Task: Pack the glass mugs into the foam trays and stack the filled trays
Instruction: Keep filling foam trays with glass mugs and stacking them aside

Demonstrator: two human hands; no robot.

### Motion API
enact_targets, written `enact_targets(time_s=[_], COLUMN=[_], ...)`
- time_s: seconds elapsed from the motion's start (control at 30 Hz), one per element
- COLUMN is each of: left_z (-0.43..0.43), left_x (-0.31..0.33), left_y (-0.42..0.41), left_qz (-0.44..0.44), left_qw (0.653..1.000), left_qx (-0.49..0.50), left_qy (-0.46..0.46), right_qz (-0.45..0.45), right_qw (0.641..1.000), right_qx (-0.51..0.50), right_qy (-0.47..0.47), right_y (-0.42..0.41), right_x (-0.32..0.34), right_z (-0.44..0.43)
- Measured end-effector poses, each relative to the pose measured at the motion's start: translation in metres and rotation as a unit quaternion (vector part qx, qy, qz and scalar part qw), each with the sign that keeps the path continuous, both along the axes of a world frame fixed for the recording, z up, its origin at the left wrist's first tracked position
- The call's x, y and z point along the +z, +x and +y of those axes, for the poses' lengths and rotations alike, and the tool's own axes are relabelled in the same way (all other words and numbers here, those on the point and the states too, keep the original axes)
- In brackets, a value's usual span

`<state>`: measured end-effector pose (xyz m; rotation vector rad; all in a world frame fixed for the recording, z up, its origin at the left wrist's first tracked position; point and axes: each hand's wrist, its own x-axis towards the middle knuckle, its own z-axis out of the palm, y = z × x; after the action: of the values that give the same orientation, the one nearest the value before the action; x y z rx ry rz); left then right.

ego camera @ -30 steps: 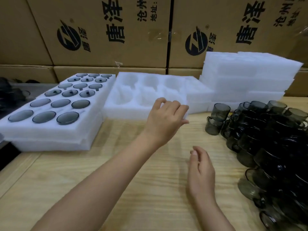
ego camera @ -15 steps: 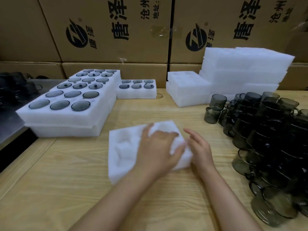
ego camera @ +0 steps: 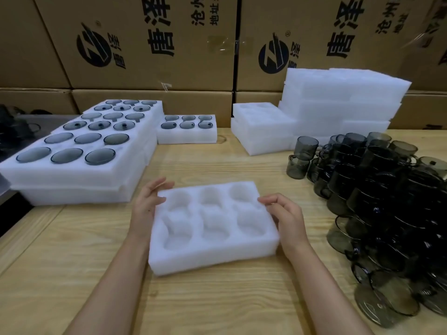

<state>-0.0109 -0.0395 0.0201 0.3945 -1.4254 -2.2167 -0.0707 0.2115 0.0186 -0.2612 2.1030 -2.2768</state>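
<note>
An empty white foam tray (ego camera: pixel 212 252) with six cavities lies flat on the wooden table in front of me. My left hand (ego camera: pixel 147 204) rests against its left side with the fingers fairly straight. My right hand (ego camera: pixel 286 215) touches the tray's right rim with loosely bent fingers. A large heap of smoky grey glass mugs (ego camera: pixel 387 201) is piled at the right. Filled foam trays (ego camera: pixel 72 175) with mugs in their cavities are stacked at the left, and one more filled tray (ego camera: pixel 186 137) sits behind them.
Empty foam trays (ego camera: pixel 261 139) stand at the back centre, with a taller foam stack (ego camera: pixel 343 100) to their right. Printed cardboard boxes (ego camera: pixel 145 44) wall off the back. The table's left edge (ego camera: pixel 14 238) drops beside the filled stack.
My left hand brought the empty tray from the back towards me and set it flat. Both hands now sit at its two sides, and the camera view has dipped down.
</note>
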Motion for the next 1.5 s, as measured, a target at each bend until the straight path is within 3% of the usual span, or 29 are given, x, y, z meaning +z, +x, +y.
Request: enact_targets(time_s=[0.17,0.23,0.3,0.4,0.5,0.67,1.07,1.23,1.3,1.4,1.5], left_z=[0.004,0.005,0.007,0.007,0.008,0.01,0.009,0.007,0.006,0.004,0.0], left_x=[0.002,0.001,-0.002,-0.006,-0.005,-0.007,-0.009,-0.009,-0.009,-0.003,0.014], left_y=[-0.007,-0.007,-0.006,-0.005,-0.007,-0.006,-0.005,-0.003,-0.001,0.0,-0.002], left_qz=[-0.04,-0.037,-0.029,-0.018,-0.02,-0.016,-0.009,-0.011,-0.008,0.006,0.007], left_qw=[0.993,0.991,0.99,0.989,0.987,0.981,0.976,0.975,0.975,0.982,0.983], left_qx=[-0.095,-0.111,-0.127,-0.142,-0.15,-0.175,-0.205,-0.21,-0.21,-0.174,-0.092], left_qy=[-0.059,-0.063,-0.059,-0.042,-0.053,-0.082,-0.072,-0.075,-0.074,-0.079,-0.161], right_qz=[0.096,0.137,0.206,0.337,0.325,0.196,0.28,0.198,0.214,0.254,0.315], right_qw=[0.966,0.919,0.867,0.781,0.711,0.717,0.768,0.814,0.813,0.831,0.858], right_qx=[-0.091,-0.105,-0.151,-0.308,-0.418,-0.396,-0.281,-0.201,-0.213,-0.214,-0.092], right_qy=[0.223,0.354,0.426,0.426,0.462,0.539,0.503,0.508,0.499,0.446,0.395], right_y=[0.014,0.03,0.052,0.09,0.113,0.12,0.115,0.096,0.085,0.065,0.045], right_x=[0.011,0.02,0.027,0.025,0.008,-0.017,-0.02,-0.003,0.012,0.045,0.076], right_z=[0.015,0.018,0.025,0.053,0.093,0.128,0.087,0.074,0.072,0.062,0.042])
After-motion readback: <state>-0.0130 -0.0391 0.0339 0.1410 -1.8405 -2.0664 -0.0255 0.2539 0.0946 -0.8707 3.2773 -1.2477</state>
